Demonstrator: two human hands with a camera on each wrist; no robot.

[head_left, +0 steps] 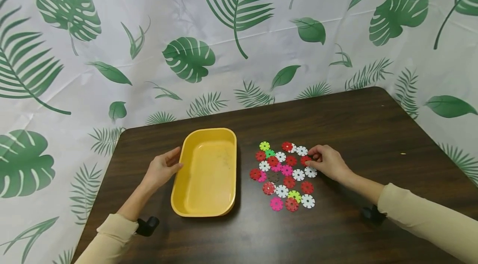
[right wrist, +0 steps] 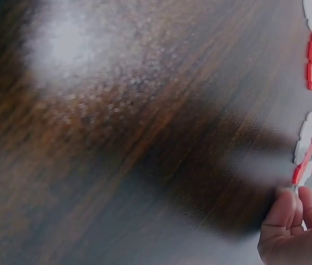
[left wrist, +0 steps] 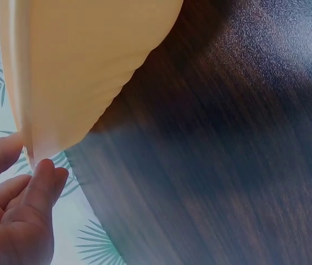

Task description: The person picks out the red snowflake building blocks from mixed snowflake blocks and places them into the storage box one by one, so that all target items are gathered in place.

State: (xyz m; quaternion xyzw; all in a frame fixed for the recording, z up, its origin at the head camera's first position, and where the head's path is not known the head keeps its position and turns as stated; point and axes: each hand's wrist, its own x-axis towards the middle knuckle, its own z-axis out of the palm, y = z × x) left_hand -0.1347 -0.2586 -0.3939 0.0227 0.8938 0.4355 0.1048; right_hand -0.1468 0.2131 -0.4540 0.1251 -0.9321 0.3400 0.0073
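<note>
A yellow plastic tub (head_left: 207, 216) stands on the dark wooden table. My left hand (head_left: 162, 169) is at its left side, fingertips and thumb touching the rim with a gap between them. In the left wrist view those fingers (left wrist: 37, 187) meet the tub's outer wall (left wrist: 90, 66). To the right lie many flat notched plastic discs, red, white (head_left: 308, 201), pink (head_left: 276, 204), green and brown, some overlapping. My right hand (head_left: 331, 163) pinches a red notched disc (head_left: 304, 160) at the group's right edge. Its fingertips partly hide the disc.
The table (head_left: 358, 118) ends at a leaf-patterned cloth (head_left: 261, 60) hung behind it. A small pale speck (head_left: 403, 154) lies on the right of the table. Dark wrist devices (head_left: 147, 226) sit under both forearms.
</note>
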